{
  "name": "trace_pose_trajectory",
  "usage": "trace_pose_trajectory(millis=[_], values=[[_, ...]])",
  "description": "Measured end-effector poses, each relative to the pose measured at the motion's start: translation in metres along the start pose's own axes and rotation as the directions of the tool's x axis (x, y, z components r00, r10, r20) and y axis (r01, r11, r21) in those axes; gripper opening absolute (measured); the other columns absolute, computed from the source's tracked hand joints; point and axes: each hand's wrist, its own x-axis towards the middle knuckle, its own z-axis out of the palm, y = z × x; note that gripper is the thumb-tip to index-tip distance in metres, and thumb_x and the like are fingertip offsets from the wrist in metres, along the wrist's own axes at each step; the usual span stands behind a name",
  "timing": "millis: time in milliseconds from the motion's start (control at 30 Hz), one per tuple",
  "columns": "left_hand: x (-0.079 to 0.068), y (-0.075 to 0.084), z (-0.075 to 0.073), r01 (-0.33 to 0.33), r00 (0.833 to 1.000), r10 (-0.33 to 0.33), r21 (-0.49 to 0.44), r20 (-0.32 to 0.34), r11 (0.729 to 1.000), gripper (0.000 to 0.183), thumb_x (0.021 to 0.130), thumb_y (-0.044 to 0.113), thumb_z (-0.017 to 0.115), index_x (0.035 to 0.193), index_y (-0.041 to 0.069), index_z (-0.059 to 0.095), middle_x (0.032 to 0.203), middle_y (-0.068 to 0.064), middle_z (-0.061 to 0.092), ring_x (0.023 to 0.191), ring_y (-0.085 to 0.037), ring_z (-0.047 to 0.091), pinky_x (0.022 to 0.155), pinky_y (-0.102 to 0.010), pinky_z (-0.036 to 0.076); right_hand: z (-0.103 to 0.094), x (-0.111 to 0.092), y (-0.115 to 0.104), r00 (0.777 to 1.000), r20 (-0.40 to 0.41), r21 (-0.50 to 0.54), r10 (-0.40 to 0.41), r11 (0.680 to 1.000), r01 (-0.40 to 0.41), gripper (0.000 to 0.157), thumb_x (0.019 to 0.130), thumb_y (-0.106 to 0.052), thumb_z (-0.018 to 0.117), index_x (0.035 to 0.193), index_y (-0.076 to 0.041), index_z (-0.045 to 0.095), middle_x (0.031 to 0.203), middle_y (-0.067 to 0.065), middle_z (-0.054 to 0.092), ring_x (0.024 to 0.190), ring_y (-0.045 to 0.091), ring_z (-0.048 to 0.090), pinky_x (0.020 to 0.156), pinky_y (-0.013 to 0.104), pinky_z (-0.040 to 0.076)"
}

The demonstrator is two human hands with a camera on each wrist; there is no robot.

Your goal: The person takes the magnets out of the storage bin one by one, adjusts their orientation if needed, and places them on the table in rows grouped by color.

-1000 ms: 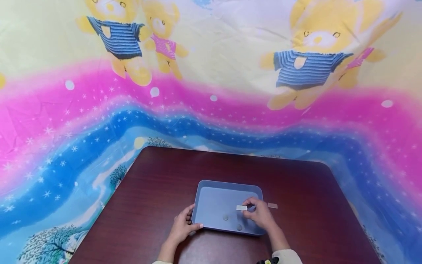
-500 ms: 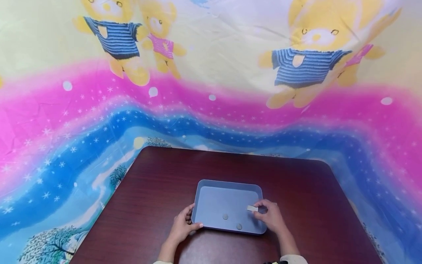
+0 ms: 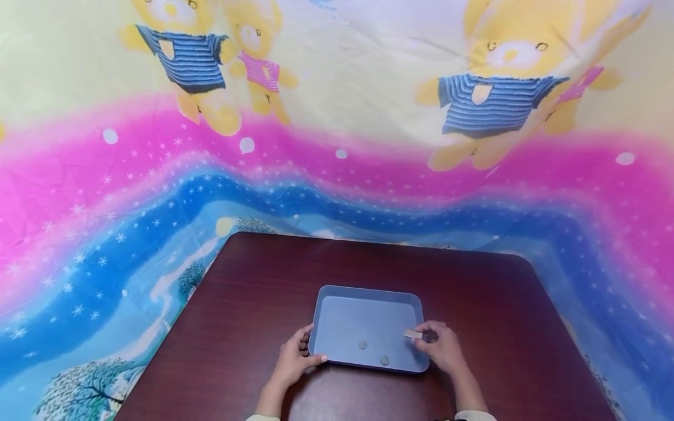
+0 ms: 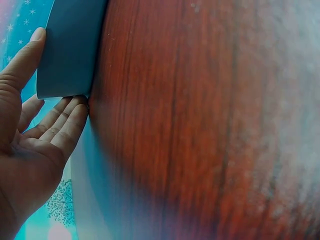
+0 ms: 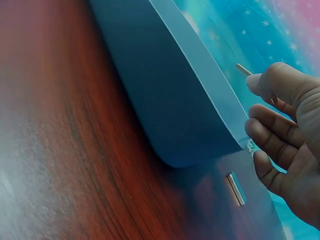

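My left hand [image 3: 293,358] holds the near left corner of a blue-grey rectangular tray [image 3: 368,363], thumb on the near side and fingers against the left end. In the left wrist view the fingertips [image 4: 76,106] touch the tray's end low down. My right hand [image 3: 443,346] pinches a small, thin rectangular piece [image 3: 413,334] between thumb and forefinger, just above the tray's right side. It shows edge-on as a thin piece [image 5: 243,70] in the right wrist view, the other fingers loosely bent. Two round grey coin-like discs [image 3: 362,345] lie inside the tray near its front.
A second thin rectangular piece [image 5: 236,189] lies on the table beside the tray's right end, below my right hand. The dark red-brown table [image 3: 274,275] extends around the tray. Behind it hangs a printed bear-pattern cloth [image 3: 337,117].
My right hand has moved right with the thin piece, from over the tray's inside to its right side. The piece on the table is now hidden in the head view. My left hand stays put.
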Motion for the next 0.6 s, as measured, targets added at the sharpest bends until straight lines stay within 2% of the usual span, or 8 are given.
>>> trace_pose_trajectory(millis=[67,167,367,600], values=[[0.0,0.0,0.0,0.004,1.0,-0.004,-0.006,0.001,1.0,0.078,0.069,0.009,0.083,0.135,-0.005,0.042,0.107,-0.023,0.058,0.089,-0.035,0.059,0.073,-0.042,0.051,-0.002,0.001,0.001,1.0,-0.01,0.025,0.006,1.0,-0.006,0.022,0.068,-0.001,0.079,0.086,-0.004,0.066,0.086,0.007,0.062,0.075,0.02,0.057,0.063,0.028,0.048],[0.001,-0.003,0.0,0.006,1.0,-0.007,0.011,0.006,1.0,0.081,0.067,0.015,0.084,0.135,-0.002,0.043,0.106,-0.019,0.059,0.088,-0.029,0.059,0.073,-0.038,0.051,-0.008,0.0,0.004,0.999,-0.036,0.037,0.013,0.999,-0.011,0.022,0.069,-0.002,0.078,0.087,-0.002,0.066,0.086,0.009,0.065,0.075,0.02,0.06,0.062,0.026,0.049],[0.003,-0.003,-0.001,-0.004,1.0,0.003,0.041,0.009,0.999,0.082,0.066,0.018,0.085,0.134,-0.002,0.044,0.106,-0.018,0.059,0.087,-0.028,0.058,0.072,-0.032,0.051,-0.021,0.0,0.013,0.998,-0.048,0.056,0.034,0.998,-0.032,0.021,0.072,-0.002,0.078,0.09,-0.001,0.066,0.1,0.019,0.065,0.084,0.026,0.062,0.067,0.026,0.05],[0.004,-0.001,-0.002,0.018,1.0,-0.019,0.06,0.014,0.998,0.08,0.066,0.016,0.085,0.134,-0.002,0.045,0.106,-0.019,0.059,0.087,-0.029,0.058,0.071,-0.03,0.05,-0.034,-0.004,0.022,0.994,-0.069,-0.022,0.085,0.996,-0.087,0.023,0.073,-0.009,0.078,0.092,-0.002,0.066,0.097,0.017,0.065,0.08,0.022,0.06,0.067,0.026,0.046]])
